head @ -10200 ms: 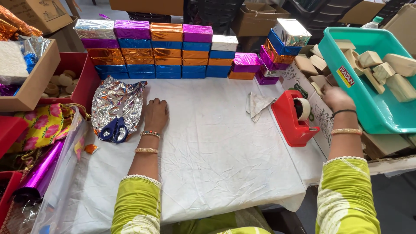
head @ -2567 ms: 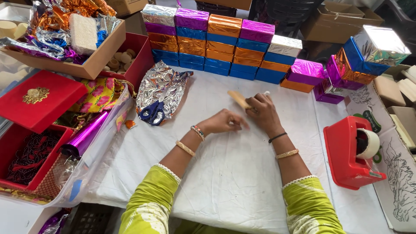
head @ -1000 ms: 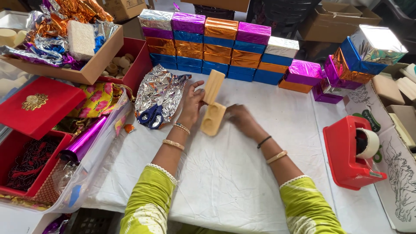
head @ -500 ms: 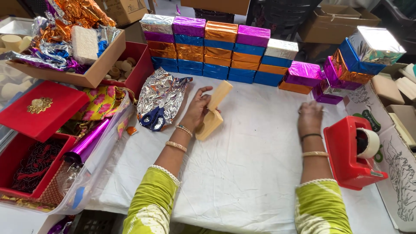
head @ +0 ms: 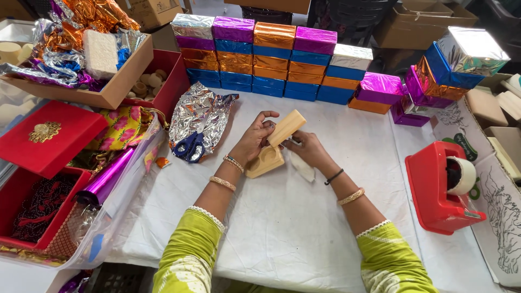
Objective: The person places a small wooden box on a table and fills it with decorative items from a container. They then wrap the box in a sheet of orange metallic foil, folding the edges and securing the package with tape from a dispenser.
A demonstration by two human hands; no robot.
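A pale rectangular wooden block (head: 286, 127) is gripped between the left hand (head: 254, 142) and right hand (head: 308, 151), tilted over a second tan wooden block (head: 264, 161) on the white-covered table (head: 304, 228); a steady two-handed hold seems advisable. Left of the hands, crumpled foil fills a brown cardboard box (head: 116, 89); right, a red tape dispenser (head: 439, 190) holds its roll.

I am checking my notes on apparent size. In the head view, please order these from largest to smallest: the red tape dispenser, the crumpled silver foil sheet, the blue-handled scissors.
1. Red tape dispenser, though it lies nearer the camera, so this is unsure.
2. Crumpled silver foil sheet, about alike.
3. Blue-handled scissors, clearly smallest.
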